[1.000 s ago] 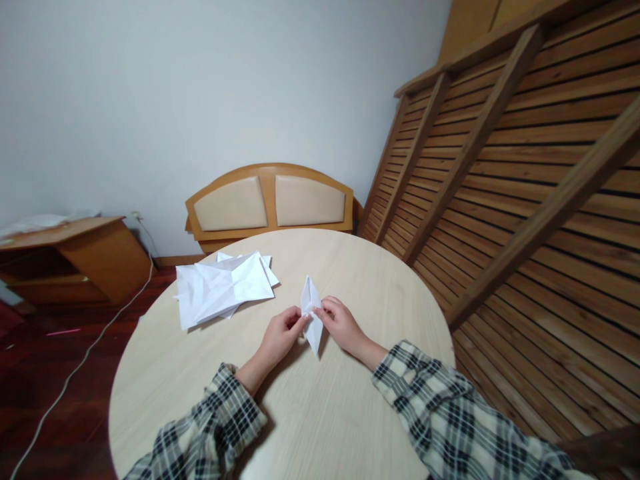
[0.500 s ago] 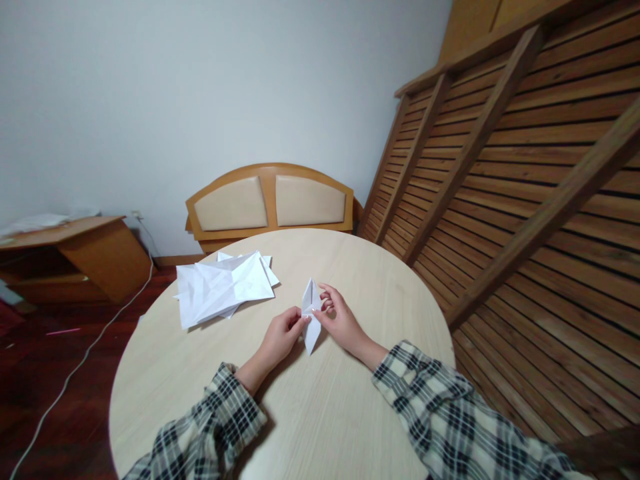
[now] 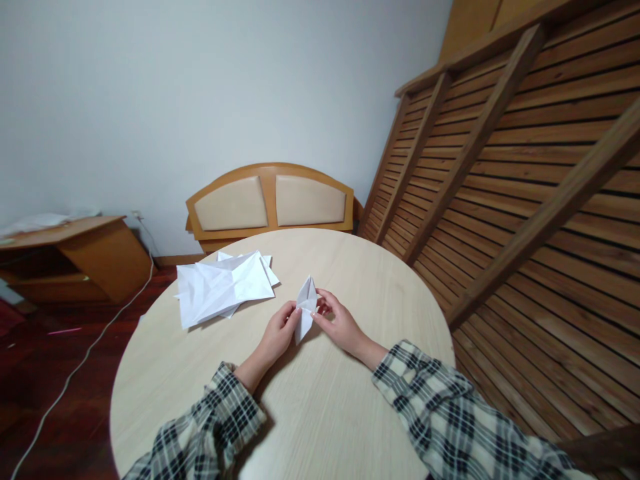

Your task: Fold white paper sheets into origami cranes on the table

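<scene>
A small piece of folded white paper (image 3: 306, 300), shaped like a narrow diamond with pointed ends, is held upright over the table. My left hand (image 3: 279, 329) pinches its left edge between thumb and fingers. On the opposite edge, my right hand (image 3: 341, 324) grips it with the thumb in front, and the other fingers curl behind, partly hidden. A crease runs across the paper's middle, near both thumbs.
The round pale wooden table (image 3: 330, 413) lies under both hands. Creased white paper sheets (image 3: 225, 287) are piled at its left. Beyond stand a headboard (image 3: 270, 200), a slatted wooden panel (image 3: 480, 200) at right and a desk (image 3: 95, 260) at left. A white cable (image 3: 85, 360) crosses the floor.
The folded paper has shifted slightly left and turned, its lower tip swinging left. My left hand has moved a little left with it; both hands keep hold.
</scene>
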The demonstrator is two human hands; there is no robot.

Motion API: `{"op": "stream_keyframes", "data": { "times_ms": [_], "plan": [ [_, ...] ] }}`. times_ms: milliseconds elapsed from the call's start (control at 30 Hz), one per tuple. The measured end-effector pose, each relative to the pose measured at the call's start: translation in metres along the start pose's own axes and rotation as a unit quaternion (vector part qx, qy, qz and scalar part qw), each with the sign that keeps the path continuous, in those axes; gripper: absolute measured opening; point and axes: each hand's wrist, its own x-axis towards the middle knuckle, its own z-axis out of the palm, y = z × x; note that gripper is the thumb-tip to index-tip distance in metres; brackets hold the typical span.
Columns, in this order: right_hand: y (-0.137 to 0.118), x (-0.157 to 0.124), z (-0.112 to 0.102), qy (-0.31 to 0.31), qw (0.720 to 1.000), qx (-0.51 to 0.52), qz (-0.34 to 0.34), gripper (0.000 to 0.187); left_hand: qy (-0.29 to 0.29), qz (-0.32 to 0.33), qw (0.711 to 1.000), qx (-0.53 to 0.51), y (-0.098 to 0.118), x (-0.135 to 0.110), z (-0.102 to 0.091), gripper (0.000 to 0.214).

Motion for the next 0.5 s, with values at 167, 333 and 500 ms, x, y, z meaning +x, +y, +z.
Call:
{"op": "stream_keyframes", "data": {
  "times_ms": [167,333,500],
  "plan": [
    [-0.0058,0.0003,-0.0005,-0.009,1.0,-0.012,-0.01,0.018,0.031,-0.01,0.999,-0.031,-0.0058,0.0005,0.0016,0.034],
    [-0.0091,-0.0002,-0.0011,-0.012,1.0,-0.024,-0.002,0.012,0.052,0.009,0.998,-0.038,-0.008,-0.0018,0.0021,0.024],
    [-0.0052,-0.0007,-0.0003,-0.005,1.0,-0.025,0.013,0.016,0.019,0.039,0.999,0.01,-0.004,-0.004,0.0016,0.017]
  ]
}}
